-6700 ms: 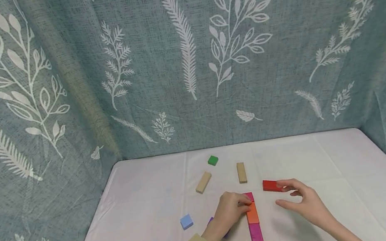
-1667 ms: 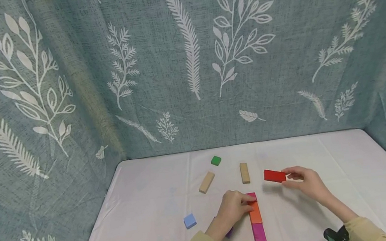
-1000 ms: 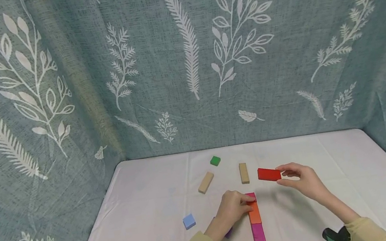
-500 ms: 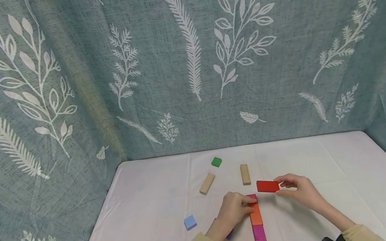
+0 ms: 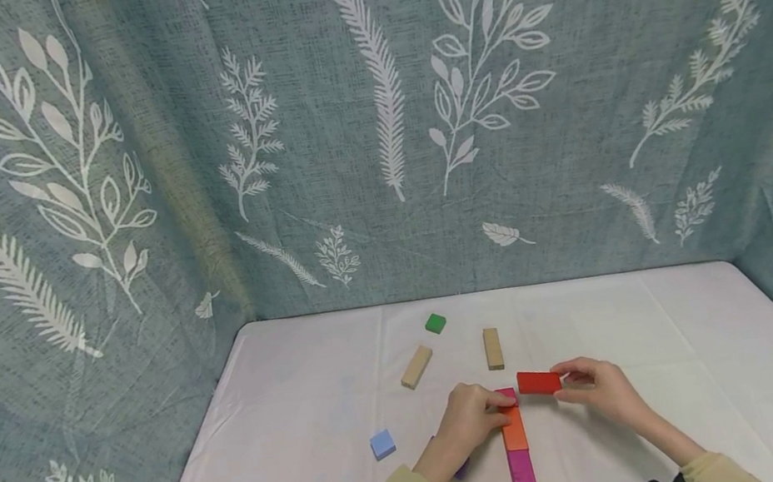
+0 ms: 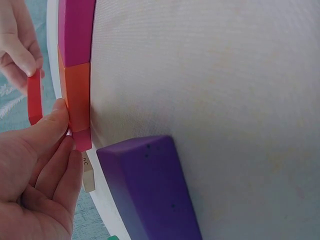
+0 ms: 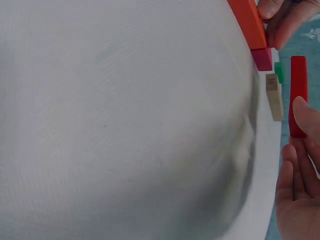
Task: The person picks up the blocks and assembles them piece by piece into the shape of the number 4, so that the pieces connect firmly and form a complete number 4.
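Note:
A row of flat blocks lies on the white table [image 5: 294,424]: a long magenta block [image 5: 522,476], an orange block [image 5: 513,429] and a short magenta piece [image 5: 506,396] at the far end. My left hand [image 5: 501,406] has its thumb and curled fingertips on the orange block's far end, seen close in the left wrist view [image 6: 65,130]. My right hand [image 5: 559,382] pinches a red block [image 5: 539,382] by its right end, just right of the short magenta piece. In the right wrist view the thumb lies on the red block [image 7: 298,95].
A purple block [image 6: 150,190] lies under my left wrist. On the table there are also a blue cube [image 5: 382,444] at left, two tan blocks [image 5: 416,366] [image 5: 493,348] and a green cube [image 5: 435,323] farther back. Patterned teal cloth walls stand around the table.
My right hand picked the red block off the table, then carried it left and down to the far end of the row. My left hand has stayed on the orange block.

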`<state>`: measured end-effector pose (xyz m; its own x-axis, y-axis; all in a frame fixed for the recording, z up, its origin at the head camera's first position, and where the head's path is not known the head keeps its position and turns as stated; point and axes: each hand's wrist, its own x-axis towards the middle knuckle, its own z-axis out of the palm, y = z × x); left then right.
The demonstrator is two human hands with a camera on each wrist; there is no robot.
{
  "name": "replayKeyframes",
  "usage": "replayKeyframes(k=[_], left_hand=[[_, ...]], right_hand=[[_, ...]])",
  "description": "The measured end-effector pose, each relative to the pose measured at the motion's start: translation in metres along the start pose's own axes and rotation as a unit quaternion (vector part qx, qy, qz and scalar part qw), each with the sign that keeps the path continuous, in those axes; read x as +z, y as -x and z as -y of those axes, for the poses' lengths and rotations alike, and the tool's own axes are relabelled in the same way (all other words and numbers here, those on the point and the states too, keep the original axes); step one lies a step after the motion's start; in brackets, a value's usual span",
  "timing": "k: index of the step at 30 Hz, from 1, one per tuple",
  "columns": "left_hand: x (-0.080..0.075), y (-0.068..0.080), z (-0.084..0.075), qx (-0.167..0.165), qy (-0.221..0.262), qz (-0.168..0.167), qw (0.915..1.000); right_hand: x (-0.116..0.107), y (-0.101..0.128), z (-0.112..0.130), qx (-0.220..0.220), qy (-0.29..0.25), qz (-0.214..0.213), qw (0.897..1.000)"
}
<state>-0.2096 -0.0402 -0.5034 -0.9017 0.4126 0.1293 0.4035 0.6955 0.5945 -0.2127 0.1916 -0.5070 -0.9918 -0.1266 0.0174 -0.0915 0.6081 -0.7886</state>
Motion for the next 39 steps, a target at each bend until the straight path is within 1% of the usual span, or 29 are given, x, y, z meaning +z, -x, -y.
replayKeyframes(k=[11, 24, 31, 39], left_hand=[[0.0, 0.0, 0.0, 0.002, -0.006, 0.003, 1.0], [0.0, 0.0, -0.001, 0.004, -0.003, -0.001, 1.0], [0.0, 0.0, -0.002, -0.008, 0.01, 0.008, 0.9999], [0.0, 0.001, -0.001, -0.01, 0.013, 0.011, 0.9998]], right_hand=[[0.005, -0.001, -0.007, -0.005, 0.029, 0.002, 1.0], [0.012, -0.003, -0.012, 0.01, 0.032, 0.011, 0.999], [0.014, -0.002, -0.011, 0.016, 0.036, 0.013, 0.999], [0.016, -0.002, -0.012, 0.011, 0.04, 0.013, 0.999]])
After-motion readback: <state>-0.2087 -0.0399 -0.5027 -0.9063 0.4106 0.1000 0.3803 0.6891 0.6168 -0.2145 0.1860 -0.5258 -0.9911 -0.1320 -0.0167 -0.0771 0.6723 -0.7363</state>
